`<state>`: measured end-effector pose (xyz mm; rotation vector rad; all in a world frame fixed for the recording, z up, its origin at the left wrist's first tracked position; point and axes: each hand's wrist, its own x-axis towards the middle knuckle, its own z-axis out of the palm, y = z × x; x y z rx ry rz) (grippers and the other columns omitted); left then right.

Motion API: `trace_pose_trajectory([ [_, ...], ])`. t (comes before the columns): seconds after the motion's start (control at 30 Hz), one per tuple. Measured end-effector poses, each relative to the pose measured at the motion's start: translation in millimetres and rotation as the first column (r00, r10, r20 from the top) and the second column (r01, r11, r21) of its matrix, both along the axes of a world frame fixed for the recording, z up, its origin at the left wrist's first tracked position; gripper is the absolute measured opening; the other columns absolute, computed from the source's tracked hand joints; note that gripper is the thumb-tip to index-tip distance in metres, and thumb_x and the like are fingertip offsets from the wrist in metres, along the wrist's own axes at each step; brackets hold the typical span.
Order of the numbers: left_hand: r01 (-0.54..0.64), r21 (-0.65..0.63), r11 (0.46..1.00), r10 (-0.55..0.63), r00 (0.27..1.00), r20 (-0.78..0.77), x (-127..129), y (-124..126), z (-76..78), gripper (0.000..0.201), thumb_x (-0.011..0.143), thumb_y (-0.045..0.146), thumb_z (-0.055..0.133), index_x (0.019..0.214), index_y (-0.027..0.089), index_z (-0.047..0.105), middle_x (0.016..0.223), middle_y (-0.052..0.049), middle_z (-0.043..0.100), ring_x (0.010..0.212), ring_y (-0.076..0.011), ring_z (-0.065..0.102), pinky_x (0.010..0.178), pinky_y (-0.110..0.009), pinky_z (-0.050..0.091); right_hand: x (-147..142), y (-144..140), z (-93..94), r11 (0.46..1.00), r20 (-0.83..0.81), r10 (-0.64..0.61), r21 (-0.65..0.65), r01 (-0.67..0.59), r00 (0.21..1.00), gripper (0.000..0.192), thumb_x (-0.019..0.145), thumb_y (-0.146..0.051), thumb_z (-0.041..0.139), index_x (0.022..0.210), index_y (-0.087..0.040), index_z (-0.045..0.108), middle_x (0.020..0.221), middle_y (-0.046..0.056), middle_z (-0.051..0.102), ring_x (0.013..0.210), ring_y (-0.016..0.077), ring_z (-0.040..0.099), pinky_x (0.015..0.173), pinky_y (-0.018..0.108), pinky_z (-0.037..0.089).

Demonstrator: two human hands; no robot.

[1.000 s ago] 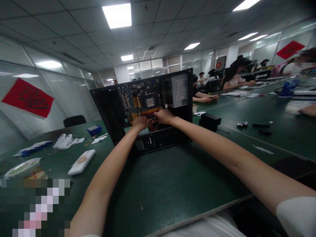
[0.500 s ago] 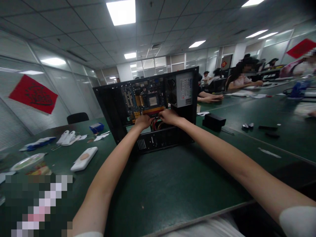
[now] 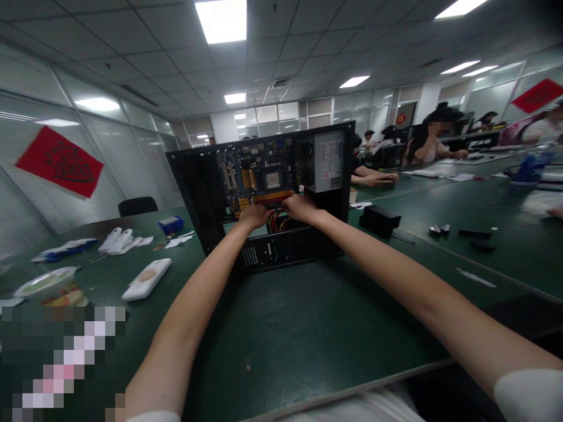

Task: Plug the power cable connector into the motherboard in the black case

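A black computer case (image 3: 189, 187) stands on the table with its open side facing me. Inside it are the motherboard (image 3: 233, 176) and a grey power supply (image 3: 329, 161). My left hand (image 3: 255, 217) reaches in at the lower edge of the board, fingers curled together. Just right of it, my right hand (image 3: 301, 208) is also closed, its fingertips by the orange and red memory slots (image 3: 277, 198). Red and yellow cables (image 3: 277, 221) run between and below my hands. What the fingertips grip is too small and partly hidden to tell.
On the green table (image 3: 308, 328), left, are a white power bank-like object (image 3: 147, 280), a clear food tub (image 3: 50, 287) and a blue box (image 3: 170, 225). A black box (image 3: 380, 220) and small black pieces (image 3: 475, 234) lie right. Another person's hands (image 3: 376, 177) rest behind the case.
My view has shifted slightly. Both hands stay at nearly the same place in the case. A person at the back right has raised a hand toward the head.
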<state>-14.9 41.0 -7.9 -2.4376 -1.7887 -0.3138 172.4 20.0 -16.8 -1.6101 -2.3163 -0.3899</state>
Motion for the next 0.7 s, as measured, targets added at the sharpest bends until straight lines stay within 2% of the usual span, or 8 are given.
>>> trace_pose_trajectory([
  [0.17, -0.013, 0.011, 1.0, 0.012, 1.0, 0.015, -1, 2, -0.1, 0.05, 0.099, 0.057, 0.047, 0.111, 0.021, 0.08, 0.117, -0.017, 0.075, 0.113, -0.0356, 0.069, 0.09, -0.041, 0.054, 0, 2, -0.3, 1.0, -0.01, 0.005, 0.018, -0.004, 1.0, 0.035, 0.098, -0.024, 0.047, 0.115, -0.02, 0.078, 0.119, 0.015, 0.075, 0.105, 0.0278, 0.07, 0.083, 0.032, 0.05],
  [0.3, -0.022, 0.026, 0.999, 0.021, 1.0, 0.017, -3, 5, -0.2, 0.052, 0.097, 0.062, 0.05, 0.109, 0.022, 0.081, 0.116, -0.015, 0.076, 0.114, -0.0324, 0.069, 0.089, -0.036, 0.054, 1, 4, -0.7, 1.0, -0.009, -0.001, 0.024, 0.001, 1.0, 0.035, 0.097, -0.022, 0.047, 0.113, -0.02, 0.078, 0.116, 0.014, 0.075, 0.105, 0.0288, 0.07, 0.083, 0.033, 0.05],
  [0.43, -0.014, 0.034, 0.999, 0.013, 1.0, 0.012, -4, 6, -0.8, 0.051, 0.098, 0.061, 0.05, 0.109, 0.021, 0.081, 0.116, -0.015, 0.076, 0.113, -0.0328, 0.069, 0.088, -0.036, 0.054, 0, 4, -2.2, 1.0, -0.006, -0.01, 0.015, 0.011, 1.0, 0.035, 0.096, -0.023, 0.049, 0.116, -0.02, 0.077, 0.118, 0.015, 0.075, 0.106, 0.029, 0.07, 0.084, 0.034, 0.05],
  [0.57, -0.014, 0.026, 1.0, 0.014, 1.0, 0.004, -4, -2, -2.0, 0.051, 0.099, 0.058, 0.048, 0.109, 0.021, 0.08, 0.117, -0.016, 0.076, 0.113, -0.0339, 0.069, 0.087, -0.037, 0.055, -2, -2, 0.1, 1.0, 0.003, -0.005, 0.024, 0.005, 1.0, 0.033, 0.097, -0.022, 0.048, 0.113, -0.021, 0.077, 0.116, 0.013, 0.076, 0.103, 0.0268, 0.071, 0.084, 0.033, 0.05],
  [0.7, -0.041, 0.085, 0.996, 0.037, 0.998, 0.049, -8, -16, -2.3, 0.05, 0.1, 0.055, 0.045, 0.107, 0.021, 0.081, 0.114, -0.016, 0.076, 0.11, -0.0335, 0.07, 0.084, -0.037, 0.054, 3, -19, 5.0, 0.994, -0.008, 0.017, 0.108, -0.016, 1.0, 0.038, 0.105, -0.029, 0.038, 0.12, -0.021, 0.072, 0.117, 0.011, 0.076, 0.105, 0.0239, 0.07, 0.083, 0.029, 0.048],
])
